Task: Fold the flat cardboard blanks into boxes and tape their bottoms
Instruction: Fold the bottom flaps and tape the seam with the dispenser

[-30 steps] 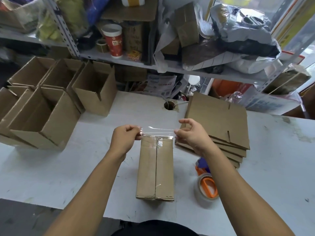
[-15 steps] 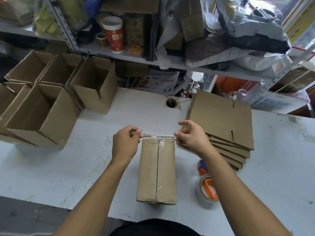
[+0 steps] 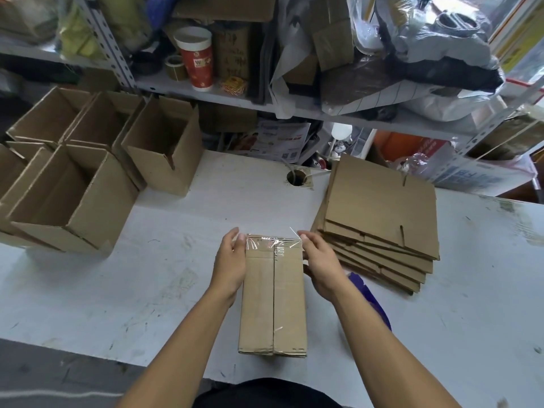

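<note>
The folded cardboard box (image 3: 273, 295) stood bottom-up on the white surface (image 3: 164, 278), directly in front of you, its two bottom flaps meeting along a centre seam. A strip of clear tape (image 3: 272, 242) lay across the far end of that bottom, its ends running over both far corners. Your left hand (image 3: 231, 265) lay flat against the box's left side with fingers straight, pressing the tape end down. Your right hand (image 3: 319, 265) lay likewise against the right side, fingers extended, thumb at the taped corner. Neither hand gripped anything. The stack of flat cardboard blanks (image 3: 379, 222) sat just right of the box. Several finished open boxes (image 3: 97, 184) were grouped at the surface's left. A blue object (image 3: 369, 295) showed behind your right forearm; I could not identify it.
</note>
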